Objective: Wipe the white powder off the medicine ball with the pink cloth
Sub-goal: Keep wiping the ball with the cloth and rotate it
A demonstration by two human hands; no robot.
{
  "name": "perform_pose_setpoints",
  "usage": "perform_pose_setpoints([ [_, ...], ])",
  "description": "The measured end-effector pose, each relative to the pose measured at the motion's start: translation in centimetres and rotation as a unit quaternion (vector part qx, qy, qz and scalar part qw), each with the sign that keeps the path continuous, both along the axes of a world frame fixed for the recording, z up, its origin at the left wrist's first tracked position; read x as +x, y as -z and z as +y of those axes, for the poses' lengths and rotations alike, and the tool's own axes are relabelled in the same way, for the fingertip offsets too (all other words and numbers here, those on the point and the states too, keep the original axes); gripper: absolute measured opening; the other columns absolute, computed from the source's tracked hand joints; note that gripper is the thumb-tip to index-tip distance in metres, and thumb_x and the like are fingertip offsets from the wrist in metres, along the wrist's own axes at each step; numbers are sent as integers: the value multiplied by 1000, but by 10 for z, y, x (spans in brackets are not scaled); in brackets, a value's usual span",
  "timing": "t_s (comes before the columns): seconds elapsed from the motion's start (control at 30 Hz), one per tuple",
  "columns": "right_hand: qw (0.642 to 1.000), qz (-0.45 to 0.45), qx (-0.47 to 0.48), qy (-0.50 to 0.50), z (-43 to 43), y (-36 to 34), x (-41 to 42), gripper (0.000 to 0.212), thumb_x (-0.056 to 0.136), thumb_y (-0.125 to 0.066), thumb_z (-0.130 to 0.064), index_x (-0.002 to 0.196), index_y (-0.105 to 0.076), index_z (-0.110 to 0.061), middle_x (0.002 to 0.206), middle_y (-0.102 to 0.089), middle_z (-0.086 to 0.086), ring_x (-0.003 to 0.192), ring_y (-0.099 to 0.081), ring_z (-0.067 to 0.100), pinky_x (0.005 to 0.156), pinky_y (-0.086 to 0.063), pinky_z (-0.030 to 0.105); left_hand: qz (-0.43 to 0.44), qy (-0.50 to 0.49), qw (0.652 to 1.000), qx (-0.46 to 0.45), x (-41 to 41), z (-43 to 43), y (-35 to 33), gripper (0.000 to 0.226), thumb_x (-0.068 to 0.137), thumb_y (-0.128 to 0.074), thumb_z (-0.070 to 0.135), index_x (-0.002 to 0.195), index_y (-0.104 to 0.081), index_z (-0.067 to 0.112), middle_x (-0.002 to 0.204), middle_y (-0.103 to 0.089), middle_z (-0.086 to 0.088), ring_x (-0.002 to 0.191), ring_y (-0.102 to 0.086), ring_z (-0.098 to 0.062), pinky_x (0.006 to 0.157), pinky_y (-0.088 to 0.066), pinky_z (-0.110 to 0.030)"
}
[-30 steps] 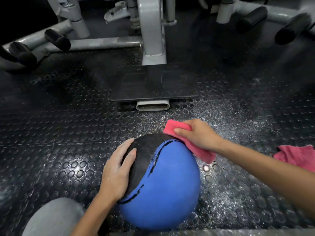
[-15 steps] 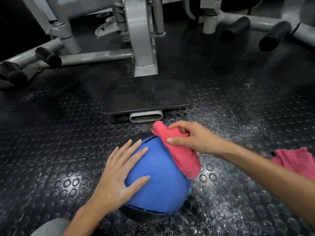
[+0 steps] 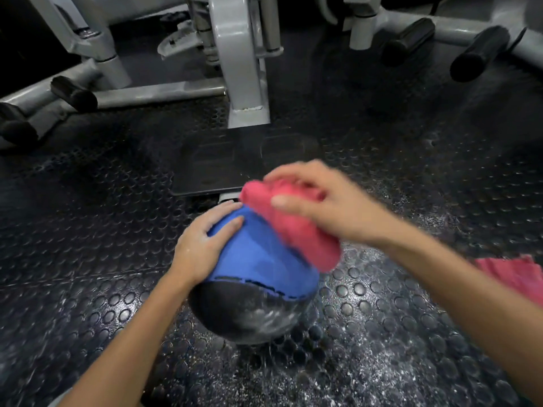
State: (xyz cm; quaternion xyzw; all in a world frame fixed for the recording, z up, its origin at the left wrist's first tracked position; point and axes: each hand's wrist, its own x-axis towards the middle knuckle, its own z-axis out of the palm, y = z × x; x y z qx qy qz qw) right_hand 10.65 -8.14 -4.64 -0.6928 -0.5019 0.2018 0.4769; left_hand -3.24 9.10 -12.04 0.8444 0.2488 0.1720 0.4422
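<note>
Flooring of black studded rubber fills the whole view. Grey steel tubing of a gym machine stands at the far side, with black foam rollers on its side bars and a flat dark base plate in front of its central post. The medicine ball rests on the flooring near the centre, just in front of that plate; its blue panel faces up and its black panel faces down and toward the camera. The pink cloth lies bunched on the upper right of the blue panel, touching it and hanging over the right side. A second pink rag lies on the flooring at the right edge, well apart from the ball. The right hand grasps the pink cloth from above, thumb on the near side and fingers curled over the far side; it is motion-blurred. The left hand is released, fingers straight and laid flat against the upper left of the blue panel. White powder smears the black panel and also speckles the flooring to the right of the ball.
</note>
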Motion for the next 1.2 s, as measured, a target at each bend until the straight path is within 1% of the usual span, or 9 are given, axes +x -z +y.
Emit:
perform_pose_setpoints([
  [0.13, 992, -106, -60, 16, 35, 70, -12, 47, 78, -60, -51, 124, -53, -40, 138, -37, -2, 128, -34, 10, 109, -29, 32, 38, -69, 996, -30, 17, 9, -2, 32, 69, -49, 61, 98, -61, 56, 117, -60, 26, 115, -52, -3, 103, -36, -30],
  [0.37, 995, 35, -19, 93, 72, 68, 32, 15, 87, -60, -31, 98, -68, -28, 103, -63, -5, 103, -56, 10, 99, -39, 37, 6, -28, 989, 142, 8, -8, 5, 59, 79, -37, 58, 130, -52, 31, 134, -43, 21, 128, -34, 0, 110, -22, -22],
  [0.53, 989, -119, 67, 60, 77, 56, -12, 20, 81, -60, -41, 88, -72, -26, 92, -63, 0, 89, -56, 17, 87, -40, 33, 21, -127, 991, 31, 14, 3, 1, 38, 82, -43, 46, 116, -59, 42, 118, -58, 21, 109, -51, -4, 90, -37, -27],
  [0.63, 971, -187, 148, 16, 62, 73, -17, 21, 79, -61, -37, 84, -73, -21, 98, -61, -6, 94, -53, 17, 90, -37, 30, 3, -131, 991, -29, 12, 21, 8, 36, 71, -43, 50, 102, -62, 54, 119, -63, 13, 114, -55, -12, 102, -39, -42],
  [0.77, 971, 57, 159, 167, 47, 101, 10, 4, 78, -67, -25, 77, -70, -27, 93, -58, -12, 90, -55, 1, 85, -41, 21, 17, -158, 986, -46, 15, 24, 7, 24, 73, -40, 59, 88, -58, 64, 118, -60, 23, 117, -51, -4, 108, -33, -38],
  [0.83, 953, 149, 120, 233, 49, 101, 15, 13, 79, -68, -18, 73, -67, -29, 91, -60, -5, 86, -55, -3, 82, -41, 21, 35, -180, 982, -50, 21, 23, 1, 23, 76, -40, 55, 89, -58, 61, 120, -60, 21, 117, -51, -7, 108, -33, -37],
  [0.93, 963, -22, 145, 225, 63, 86, -1, 5, 76, -67, -27, 75, -71, -25, 92, -64, -4, 89, -58, 13, 82, -44, 34, 72, -215, 973, -48, 33, 23, -5, 30, 84, -42, 50, 107, -61, 49, 126, -59, 13, 117, -51, -16, 104, -34, -36],
  [1.07, 930, -301, 210, 9, 80, 81, -30, 14, 77, -64, -31, 76, -73, -20, 92, -67, 2, 91, -55, 22, 83, -41, 39, 91, -209, 972, -59, 37, 29, -7, 43, 72, -37, 52, 101, -64, 36, 117, -65, -5, 109, -56, -30, 90, -42, -38],
  [1.2, 961, -150, 206, 105, 70, 91, -3, 14, 77, -66, -26, 78, -72, -14, 93, -62, 4, 92, -55, 20, 87, -42, 25, 94, -228, 968, -52, 36, 29, -5, 35, 93, -39, 43, 122, -58, 36, 131, -57, 4, 119, -50, -23, 101, -36, -36],
])
